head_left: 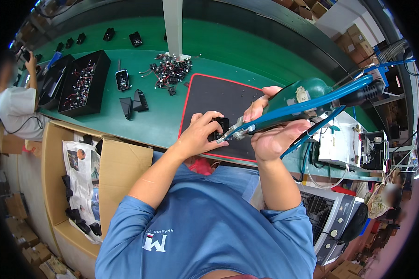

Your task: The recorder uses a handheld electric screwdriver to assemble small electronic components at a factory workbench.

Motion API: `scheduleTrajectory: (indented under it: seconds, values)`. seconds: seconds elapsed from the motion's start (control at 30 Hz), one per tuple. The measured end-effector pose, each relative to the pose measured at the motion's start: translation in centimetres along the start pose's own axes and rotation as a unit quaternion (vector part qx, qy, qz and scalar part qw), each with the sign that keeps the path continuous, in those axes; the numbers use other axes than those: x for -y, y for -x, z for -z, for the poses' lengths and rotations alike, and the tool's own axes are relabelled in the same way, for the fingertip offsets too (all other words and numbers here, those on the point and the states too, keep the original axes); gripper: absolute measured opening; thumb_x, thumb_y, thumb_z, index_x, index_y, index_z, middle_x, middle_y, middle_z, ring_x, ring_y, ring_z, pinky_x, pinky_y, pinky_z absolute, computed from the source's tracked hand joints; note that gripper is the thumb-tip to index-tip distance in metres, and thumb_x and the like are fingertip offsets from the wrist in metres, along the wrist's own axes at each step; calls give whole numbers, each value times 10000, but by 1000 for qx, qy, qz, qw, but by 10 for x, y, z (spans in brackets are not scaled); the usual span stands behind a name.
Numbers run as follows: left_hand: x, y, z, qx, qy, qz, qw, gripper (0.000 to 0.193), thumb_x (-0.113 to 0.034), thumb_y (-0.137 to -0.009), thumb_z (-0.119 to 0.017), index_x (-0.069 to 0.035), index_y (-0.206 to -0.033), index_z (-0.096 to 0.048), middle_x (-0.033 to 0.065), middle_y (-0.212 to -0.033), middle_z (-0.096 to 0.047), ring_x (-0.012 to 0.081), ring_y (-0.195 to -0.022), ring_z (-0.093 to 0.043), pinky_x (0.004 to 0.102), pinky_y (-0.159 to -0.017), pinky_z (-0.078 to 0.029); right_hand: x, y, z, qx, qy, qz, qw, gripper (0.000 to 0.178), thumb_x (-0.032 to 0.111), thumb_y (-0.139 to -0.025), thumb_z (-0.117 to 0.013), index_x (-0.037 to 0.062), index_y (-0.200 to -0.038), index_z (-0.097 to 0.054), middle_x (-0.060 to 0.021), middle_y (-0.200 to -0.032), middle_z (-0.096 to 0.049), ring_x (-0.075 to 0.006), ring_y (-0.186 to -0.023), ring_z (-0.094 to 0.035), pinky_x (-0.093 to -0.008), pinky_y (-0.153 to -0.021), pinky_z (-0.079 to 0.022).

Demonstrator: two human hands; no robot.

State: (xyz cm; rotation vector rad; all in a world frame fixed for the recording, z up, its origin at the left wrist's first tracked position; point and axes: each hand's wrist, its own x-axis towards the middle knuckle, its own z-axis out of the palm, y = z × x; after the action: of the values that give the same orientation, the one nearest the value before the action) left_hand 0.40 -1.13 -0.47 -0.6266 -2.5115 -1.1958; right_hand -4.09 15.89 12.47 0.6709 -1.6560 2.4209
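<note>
Over the black red-edged mat (214, 93), my left hand (200, 135) is closed round a small black plastic housing (223, 122), which its fingers partly cover. My right hand (277, 139) grips a green power screwdriver (291, 97) fitted with a blue hose (330, 98). The tool lies tilted, its metal nose (238, 130) pointing down and left at the housing, close to my left fingertips. Whether the tip touches the housing cannot be made out.
Left of the mat lie a pile of small wired parts (170, 72), an open black housing (122, 80) and two black wedge-shaped pieces (134, 103). A black bin (100, 69) holds more wired parts. A cardboard box (121, 181) stands at my left; a person (21, 107) sits beyond.
</note>
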Motion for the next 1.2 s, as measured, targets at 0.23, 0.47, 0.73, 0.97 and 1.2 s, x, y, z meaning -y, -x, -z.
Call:
scheduleTrajectory:
  seconds: [0.23, 0.47, 0.73, 0.97, 1.2]
  values:
    - [4, 0, -1, -6, 23, -2, 1000, 461, -347, -673, -954, -103, -959, -687, 71, -1296, -642, 265, -1131, -613, 392, -936, -405, -4, 2, 0, 23, 16, 1, 1000, 1071, 941, -866, -315, -34, -1253, -531, -79, -743, -605, -175, -628, -605, -301, -605, -533]
    - [1, 1, 1, -10, 47, 28, 998, 672, -353, -653, -969, -115, -1181, -629, 73, -1289, -659, 273, -1136, -615, 387, -954, -376, 59, -34, -14, 32, -77, 16, 996, 1164, 973, -839, -284, -65, -1301, -535, -65, -724, -589, -168, -602, -576, -308, -578, -521]
    - [-4, -3, 3, 2, 42, 37, 998, 765, -405, -647, -962, -115, -1249, -590, 61, -1275, -659, 247, -1122, -617, 381, -929, -357, 6, -18, -11, 11, 43, -1, 999, 1123, 967, -850, -270, -44, -1265, -532, -80, -708, -593, -175, -593, -593, -303, -570, -525]
    - [-6, -2, 6, 8, 49, 48, 998, 767, -402, -652, -960, -115, -1258, -589, 63, -1272, -658, 241, -1143, -624, 379, -927, -357, -7, -8, -11, 25, 42, -14, 999, 1104, 965, -847, -292, -33, -1259, -520, -82, -723, -598, -170, -602, -602, -291, -574, -529]
    - [-5, -1, 7, 5, 56, 50, 997, 783, -398, -644, -965, -111, -1270, -592, 68, -1252, -667, 246, -1138, -626, 385, -951, -365, -11, -7, -11, 30, 38, -18, 999, 1089, 968, -839, -319, -22, -1245, -520, -80, -731, -597, -172, -611, -600, -293, -584, -525]
